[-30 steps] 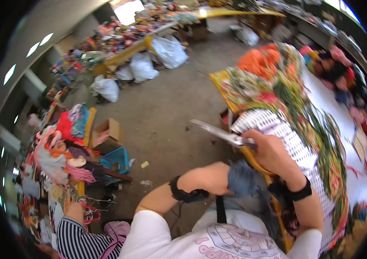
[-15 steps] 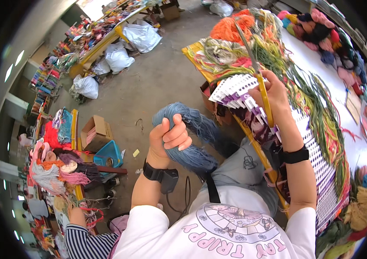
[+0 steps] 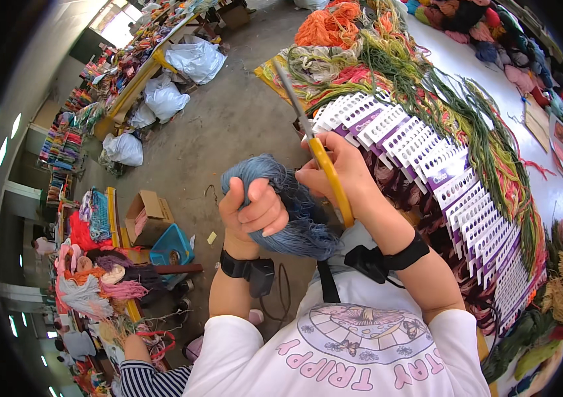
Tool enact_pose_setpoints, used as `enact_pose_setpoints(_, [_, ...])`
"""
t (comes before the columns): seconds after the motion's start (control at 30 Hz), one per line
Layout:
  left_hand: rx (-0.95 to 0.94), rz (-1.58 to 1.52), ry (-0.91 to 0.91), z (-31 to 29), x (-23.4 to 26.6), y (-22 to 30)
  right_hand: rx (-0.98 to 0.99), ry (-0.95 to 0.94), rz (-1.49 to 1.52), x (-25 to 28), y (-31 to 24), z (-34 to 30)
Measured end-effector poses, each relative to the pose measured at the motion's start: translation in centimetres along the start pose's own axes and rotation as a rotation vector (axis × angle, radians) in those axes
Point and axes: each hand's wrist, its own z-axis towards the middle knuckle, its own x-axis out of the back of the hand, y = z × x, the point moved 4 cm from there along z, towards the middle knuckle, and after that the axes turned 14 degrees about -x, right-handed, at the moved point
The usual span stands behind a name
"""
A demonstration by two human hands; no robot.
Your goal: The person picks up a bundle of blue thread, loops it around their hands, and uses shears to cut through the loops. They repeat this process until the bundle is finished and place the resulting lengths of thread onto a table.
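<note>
My left hand (image 3: 255,206), in front of my body, is closed around a hank of dusty-blue yarn (image 3: 255,168), which hangs in a loose loop to the right. My right hand (image 3: 344,165) grips yellow-handled scissors (image 3: 331,180), seen nearly edge-on, their long grey blade pointing up and away to the left. The fingertips of the right hand are close to the far right side of the hank; whether they touch the yarn I cannot tell. Rows of white-and-purple perforated cards (image 3: 406,135) with thread tied through them lie just right of this hand.
A table on the right bears green and multicoloured strands (image 3: 420,86) and an orange yarn heap (image 3: 326,26). To the left are a cardboard box (image 3: 151,215), a blue plastic bin (image 3: 173,245) and yarn piles (image 3: 89,291). A striped sleeve (image 3: 152,380) of another person shows at lower left.
My right hand with the scissors has moved left, from over the cards to beside the blue hank. The left hand still holds the hank. The view has shifted slightly.
</note>
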Motion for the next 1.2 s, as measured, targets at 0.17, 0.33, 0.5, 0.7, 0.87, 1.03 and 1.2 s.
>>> enact_pose_setpoints(0.17, [-0.015, -0.076, 0.060, 0.3, -0.1, -0.9, -0.068, -0.159, 0.140, -1.5, 0.4, -0.7])
enact_pose_setpoints(0.33, [-0.063, -0.092, 0.067, 0.4, -1.0, -0.5, 0.193, 0.129, -0.031, 0.6, 0.7, 0.5])
enact_pose_setpoints(0.5, [-0.300, -0.254, -0.008, 0.0, -1.8, 1.4, 0.071, 0.181, 0.139, 3.2, 0.4, -0.5])
enact_pose_setpoints(0.7, [-0.484, -0.225, 0.069, 0.0, -2.2, 5.0, 0.231, 0.465, 0.155, 7.1, 1.8, -2.3])
enact_pose_setpoints(0.87, [-0.691, -0.006, 0.237, -1.1, -1.1, 10.5, 0.330, 0.711, 0.017, 10.3, 3.9, -4.1])
enact_pose_setpoints(1.03, [-0.549, 0.148, 0.114, -1.9, -1.3, 12.7, 0.460, 0.832, 0.101, 13.5, 3.6, -5.8])
enact_pose_setpoints(1.2, [-0.624, 0.310, 0.107, -3.0, -2.0, 16.0, 0.286, 0.990, 0.138, 14.7, 2.0, -7.9])
